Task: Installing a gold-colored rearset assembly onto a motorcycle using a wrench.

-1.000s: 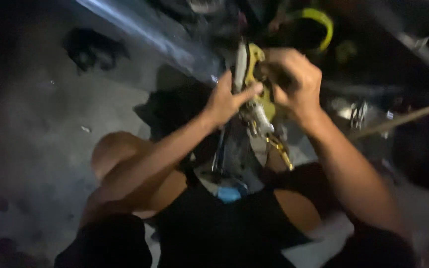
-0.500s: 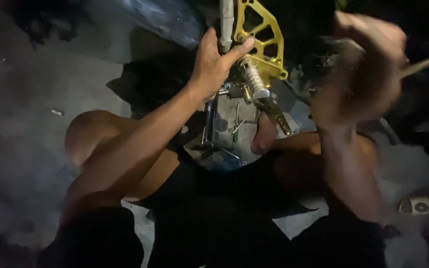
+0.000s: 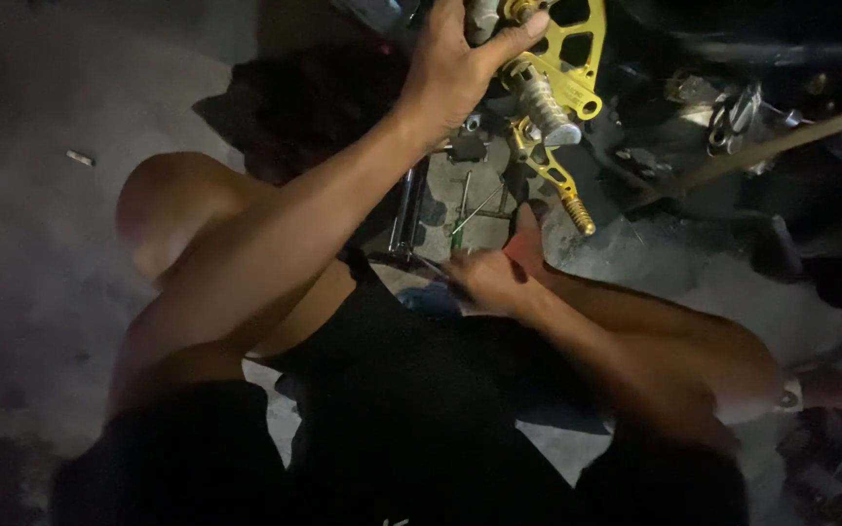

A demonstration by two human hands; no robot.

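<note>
since the earlier frame the right hand (image 3: 492, 280) has dropped from the upper right of the picture to the centre, low over a scatter of tools on the floor (image 3: 41, 244); the left hand (image 3: 455, 63) has stayed up at the top centre. the dark bulk of the motorcycle (image 3: 733, 58) fills the upper right, and the person crouches before it, knees apart, probably to reach the low footrest area. the left hand is clamped round the gold footrest bracket (image 3: 567, 58), thumb across it, seemingly to steady it. below it hangs a gold lever with a knurled tip (image 3: 562, 190). the right hand is curled narrow about something small among the tools; what it grips i cannot tell. a wooden stick (image 3: 772, 146) slants across the right. no packages, labels or signs show.
</note>
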